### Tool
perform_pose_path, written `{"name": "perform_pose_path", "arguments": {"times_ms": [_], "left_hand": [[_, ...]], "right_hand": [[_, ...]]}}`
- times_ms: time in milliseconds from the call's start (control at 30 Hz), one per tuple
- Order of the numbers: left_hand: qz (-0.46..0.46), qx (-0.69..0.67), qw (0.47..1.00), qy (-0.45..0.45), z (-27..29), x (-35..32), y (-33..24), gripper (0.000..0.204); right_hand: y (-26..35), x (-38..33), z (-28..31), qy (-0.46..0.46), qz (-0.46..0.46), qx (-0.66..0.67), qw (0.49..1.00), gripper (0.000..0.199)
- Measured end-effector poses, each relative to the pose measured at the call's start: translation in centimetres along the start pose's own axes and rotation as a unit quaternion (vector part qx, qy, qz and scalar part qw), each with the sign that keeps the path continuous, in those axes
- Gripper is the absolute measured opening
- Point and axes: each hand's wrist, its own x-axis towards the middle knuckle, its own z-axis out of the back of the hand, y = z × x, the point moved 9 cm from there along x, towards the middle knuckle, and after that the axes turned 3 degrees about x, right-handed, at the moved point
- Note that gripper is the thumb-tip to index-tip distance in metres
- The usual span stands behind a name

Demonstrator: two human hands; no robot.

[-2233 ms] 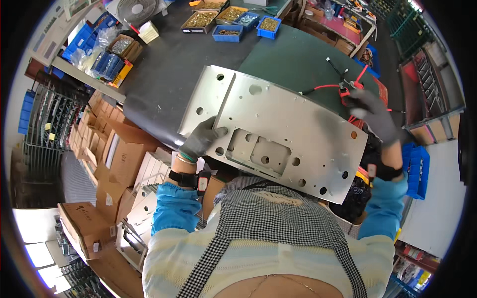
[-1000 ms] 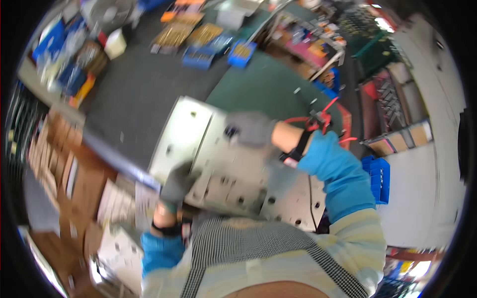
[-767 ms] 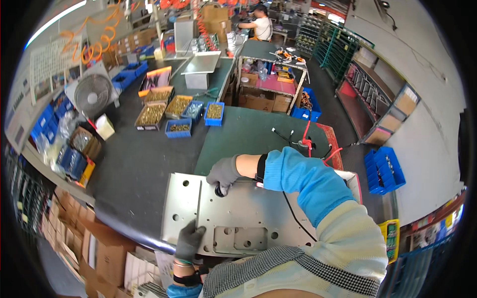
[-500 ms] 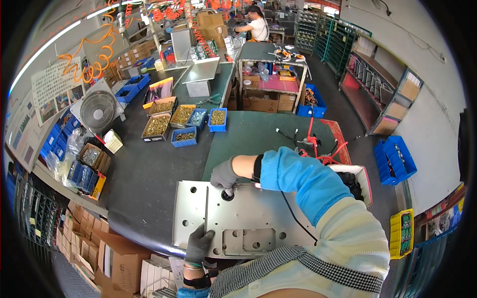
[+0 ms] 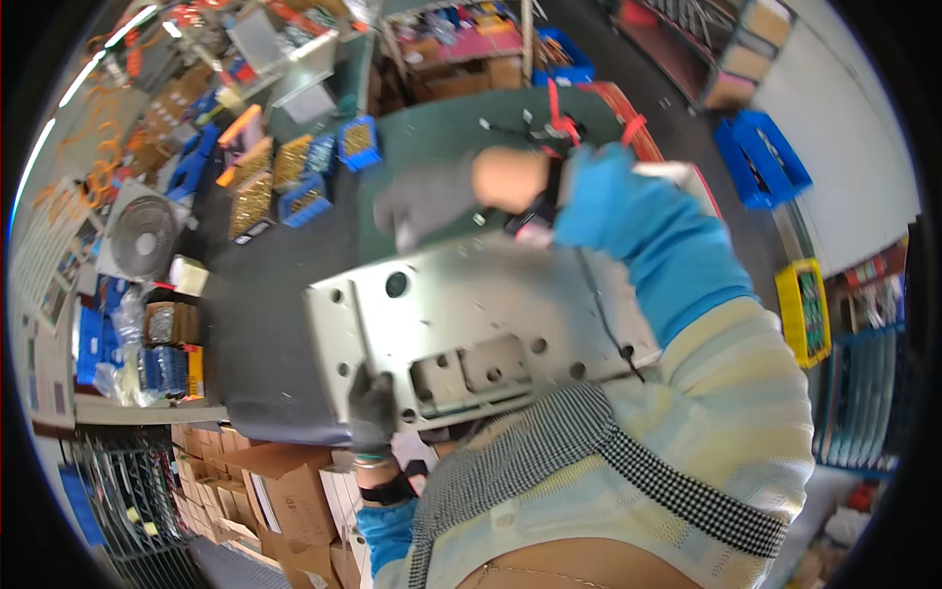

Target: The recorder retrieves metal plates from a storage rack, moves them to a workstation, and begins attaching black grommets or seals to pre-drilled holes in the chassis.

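The grey perforated metal panel (image 5: 471, 324) lies long-side across the dark surface (image 5: 265, 324) before us, our gloved left hand (image 5: 373, 412) pinching its near edge, our right hand (image 5: 427, 201), fingers loosely curled, above its far edge.

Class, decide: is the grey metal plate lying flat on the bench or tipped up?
Tipped up. The metal plate faces the camera, its near edge gripped by the left hand; the right hand hovers beyond its far edge.

The metal plate (image 5: 471, 324) was gripped at its near left corner by the left hand (image 5: 373, 412), the right hand (image 5: 427, 201) over its far edge. Parts bins (image 5: 294, 182) were placed beyond, cardboard boxes (image 5: 280, 501) below left.
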Motion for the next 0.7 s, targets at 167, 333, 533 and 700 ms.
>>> {"name": "perform_pose_path", "arguments": {"times_ms": [167,333,533,700], "left_hand": [[0.017,-0.147,0.989,0.011,-0.3,-0.4,-3.4,0.034],[0.047,-0.147,0.987,0.042,-4.9,-0.2,-4.7,0.033],[0.033,-0.083,0.995,0.052,-6.5,0.1,-2.7,0.031],[0.093,-0.158,0.974,0.13,-7.2,-1.0,-2.2,0.033]], "right_hand": [[-2.4,-27.6,8.3,-0.351,-0.25,0.13,0.893,0.022],[-5.7,-46.2,-6.7,-0.03,-0.695,-0.01,0.718,0.056],[-7.2,-47.6,-15.9,-0.161,-0.723,-0.165,0.651,0.079],[-8.0,-48.1,-17.3,-0.306,-0.637,-0.084,0.703,0.047]]}}
